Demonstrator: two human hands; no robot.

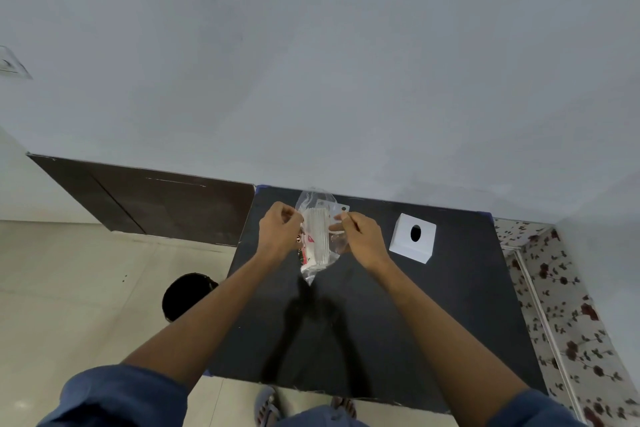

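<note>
A clear plastic packet with a stack of white items and a red-printed label inside hangs in the air above the black table. My left hand pinches its left edge with curled fingers. My right hand pinches the right edge near the white header tab with a hole. The packet's lower tip points down toward the tabletop, and both forearms reach in from below.
A white square box with an oval hole in its top stands on the table to the right of my hands. A black round bin sits on the tiled floor at the table's left. A floral cloth lies along the right.
</note>
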